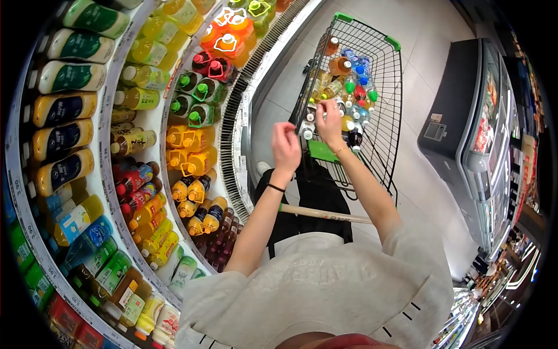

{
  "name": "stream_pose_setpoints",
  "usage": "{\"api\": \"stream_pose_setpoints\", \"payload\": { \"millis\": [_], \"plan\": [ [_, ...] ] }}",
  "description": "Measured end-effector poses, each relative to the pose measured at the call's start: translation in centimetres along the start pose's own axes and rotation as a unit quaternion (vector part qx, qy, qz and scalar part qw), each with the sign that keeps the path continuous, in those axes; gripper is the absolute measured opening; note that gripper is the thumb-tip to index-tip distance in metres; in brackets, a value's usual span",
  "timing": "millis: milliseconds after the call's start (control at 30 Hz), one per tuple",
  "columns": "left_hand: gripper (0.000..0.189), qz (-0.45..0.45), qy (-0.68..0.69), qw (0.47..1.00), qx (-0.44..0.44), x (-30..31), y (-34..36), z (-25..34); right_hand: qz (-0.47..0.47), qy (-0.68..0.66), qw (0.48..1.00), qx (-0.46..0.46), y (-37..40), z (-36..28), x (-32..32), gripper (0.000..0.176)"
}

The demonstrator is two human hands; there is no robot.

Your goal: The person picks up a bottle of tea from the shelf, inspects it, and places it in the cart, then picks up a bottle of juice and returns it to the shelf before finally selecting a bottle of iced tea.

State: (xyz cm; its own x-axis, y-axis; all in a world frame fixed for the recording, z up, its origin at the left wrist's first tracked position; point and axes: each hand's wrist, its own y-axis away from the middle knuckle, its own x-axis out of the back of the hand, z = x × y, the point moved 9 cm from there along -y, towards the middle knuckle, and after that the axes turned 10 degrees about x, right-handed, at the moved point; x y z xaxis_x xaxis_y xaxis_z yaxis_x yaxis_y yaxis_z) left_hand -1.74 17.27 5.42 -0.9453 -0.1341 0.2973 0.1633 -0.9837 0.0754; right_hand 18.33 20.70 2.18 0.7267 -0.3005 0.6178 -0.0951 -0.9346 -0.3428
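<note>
My left hand [286,148] is raised beside the cart's left side, its fingers loosely curled, with nothing seen in them. Closer to the bottles, my right hand [331,125] hangs over the near end of the cart, fingers bent together; no object shows in it. Below and beyond the hands, the black wire shopping cart [400,87] holds several drink bottles lying in a heap. Among them are a large amber bottle [339,66], a red-labelled bottle [360,93] and a white-capped bottle [307,129] near my right hand.
Curved shelves [104,145] of bottled drinks rise on the left, with orange drink bottles [235,41] and yellow juice bottles [200,160] nearest. The cart's handle [325,214] crosses before my body. A dark freezer case [450,128] stands to the right on the tiled floor [427,58].
</note>
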Motion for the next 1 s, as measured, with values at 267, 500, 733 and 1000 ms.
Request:
{"api": "stream_pose_setpoints", "payload": {
  "millis": [267, 500, 733, 1000],
  "plan": [
    [0.022, -0.184, -0.107, 0.961, 0.179, -21.7, -0.9, -12.4, -0.295, 0.210, 0.931, 0.049, 3.9, 20.5, -6.7, 0.011],
    [0.032, -0.097, -0.077, 0.934, 0.336, -26.7, -3.3, -21.3, -0.534, 0.235, 0.812, 0.012, 5.1, 28.0, -15.0, 0.020],
    [0.039, -0.023, -0.052, 0.940, 0.338, -25.9, -4.0, -26.0, -0.549, 0.254, 0.791, -0.093, 7.3, 34.0, -20.9, 0.027],
    [0.036, -0.039, 0.074, 0.917, 0.391, -27.8, -4.1, -33.0, -0.578, 0.235, 0.763, -0.171, 8.1, 36.7, -23.0, 0.023]
  ]
}}
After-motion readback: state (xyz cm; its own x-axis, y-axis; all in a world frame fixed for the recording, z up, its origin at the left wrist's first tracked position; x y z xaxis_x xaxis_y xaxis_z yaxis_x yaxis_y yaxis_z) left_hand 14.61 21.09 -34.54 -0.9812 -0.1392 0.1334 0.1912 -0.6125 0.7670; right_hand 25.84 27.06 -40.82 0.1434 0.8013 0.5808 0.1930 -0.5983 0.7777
